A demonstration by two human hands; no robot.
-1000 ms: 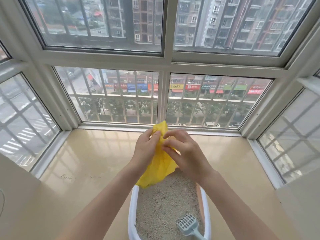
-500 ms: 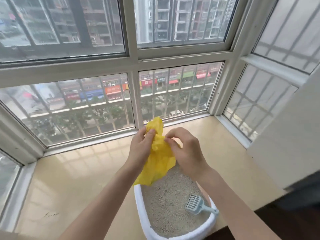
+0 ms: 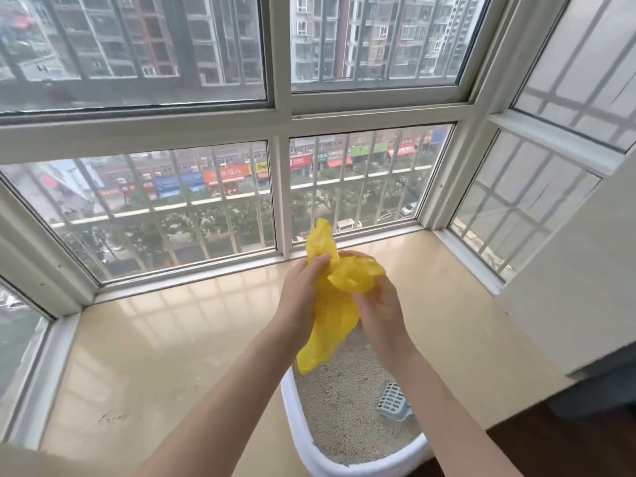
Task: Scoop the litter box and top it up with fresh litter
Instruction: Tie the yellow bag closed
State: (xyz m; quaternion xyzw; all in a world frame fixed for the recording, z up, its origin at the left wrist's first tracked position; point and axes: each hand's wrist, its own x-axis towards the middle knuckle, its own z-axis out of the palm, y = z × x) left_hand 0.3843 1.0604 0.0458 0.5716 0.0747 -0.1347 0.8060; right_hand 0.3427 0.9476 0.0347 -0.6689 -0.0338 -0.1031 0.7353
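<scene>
Yellow bag (image 3: 330, 315) is now bunching wider between the left hand (image 3: 303, 297) and right hand (image 3: 378, 308), both pinching it close together, its mouth spreading toward three o'clock, readying it for scooping.

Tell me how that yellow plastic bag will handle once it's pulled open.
The yellow bag is probably floppy: it hangs crumpled and limp between the left hand and right hand. It looks thin and light, so it would likely need holding open. Its smooth film may cling, making the layers fiddly to part.
</scene>
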